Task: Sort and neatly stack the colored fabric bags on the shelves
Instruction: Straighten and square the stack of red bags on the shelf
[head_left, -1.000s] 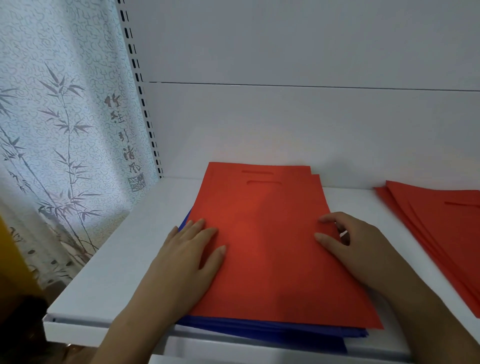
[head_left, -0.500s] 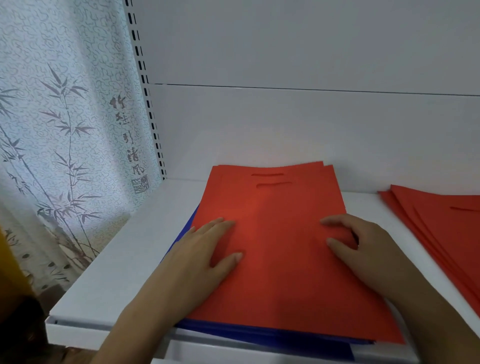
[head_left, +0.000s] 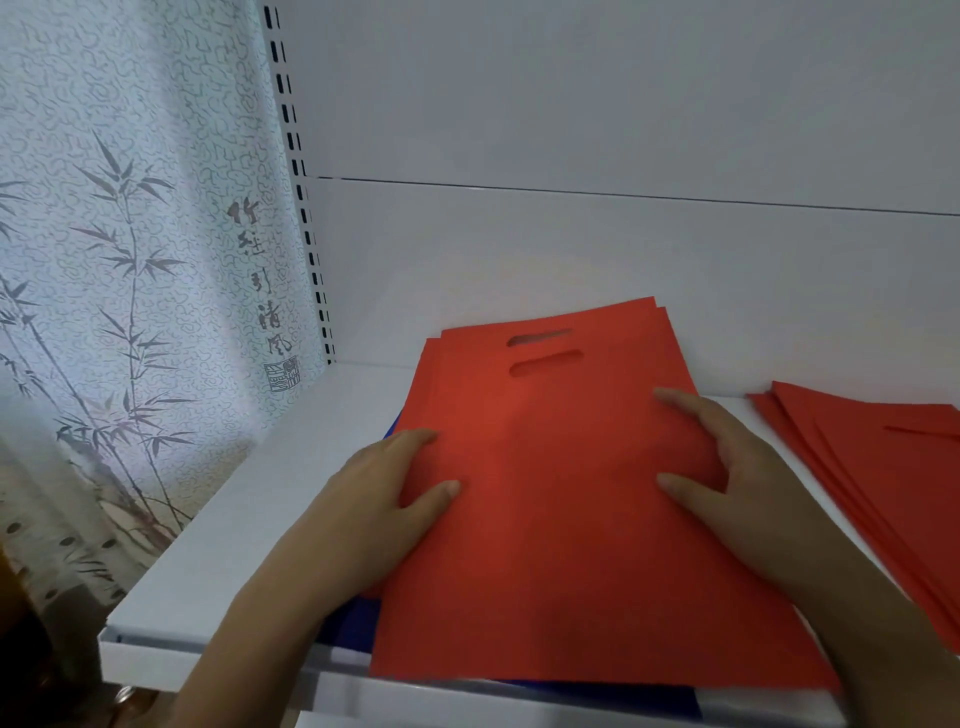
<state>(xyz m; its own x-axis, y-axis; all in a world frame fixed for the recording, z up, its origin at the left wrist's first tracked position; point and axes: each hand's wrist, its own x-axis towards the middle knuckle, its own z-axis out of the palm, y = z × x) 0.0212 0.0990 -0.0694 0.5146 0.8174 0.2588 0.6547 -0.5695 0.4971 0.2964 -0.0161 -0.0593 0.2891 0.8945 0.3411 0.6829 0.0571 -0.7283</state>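
I've swung the top red bag (head_left: 566, 519) clockwise on its shelf (head_left: 249, 519) pile, left hand (head_left: 384, 499) flat, right hand (head_left: 727, 467) spread pressing, seemingly still skewed, so squaring remains.

A white shelf (head_left: 218, 525) runs across the view, backed by a plain white panel (head_left: 597, 93) with a thin horizontal seam. At the panel's left edge stands a white upright (head_left: 298, 171) with a row of dark slots. Left of it hangs a pale curtain (head_left: 124, 249) printed with grey bamboo and calligraphy, softly lit.
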